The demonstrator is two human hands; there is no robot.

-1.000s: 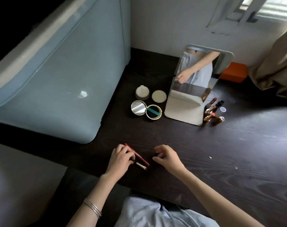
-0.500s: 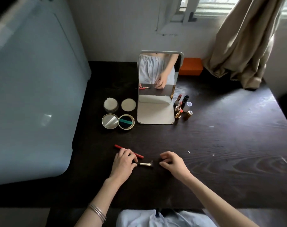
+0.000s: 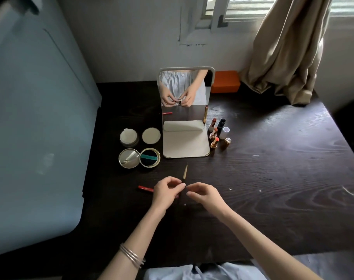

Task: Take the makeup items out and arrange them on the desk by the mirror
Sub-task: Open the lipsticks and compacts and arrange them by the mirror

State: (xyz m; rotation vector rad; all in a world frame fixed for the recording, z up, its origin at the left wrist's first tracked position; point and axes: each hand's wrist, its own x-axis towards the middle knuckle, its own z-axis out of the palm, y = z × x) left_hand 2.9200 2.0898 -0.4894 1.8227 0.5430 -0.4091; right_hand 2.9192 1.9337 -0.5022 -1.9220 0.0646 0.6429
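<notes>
My left hand (image 3: 167, 191) pinches a thin makeup brush (image 3: 185, 172) whose gold tip points away towards the mirror (image 3: 185, 87). A red tube (image 3: 145, 188) lies on the dark desk (image 3: 273, 188), its right end hidden under that hand. My right hand (image 3: 205, 195) hovers beside the left with curled fingers, fingertips almost meeting; whether it holds the brush's dark handle is hidden. An open gold compact (image 3: 139, 158) and two round cases (image 3: 139, 136) sit left of the mirror. Several lipsticks (image 3: 217, 134) stand to its right.
An orange box (image 3: 225, 84) sits behind the mirror at the wall. A beige curtain (image 3: 283, 57) hangs over the desk's far right corner. A large pale blue surface (image 3: 30, 118) borders the desk on the left. Small white specks (image 3: 230, 189) lie right of my hands.
The brush lay flat on the desk between my hands; my left hand has lifted it so it points towards the mirror. My right hand moved closer. The red tube stayed put.
</notes>
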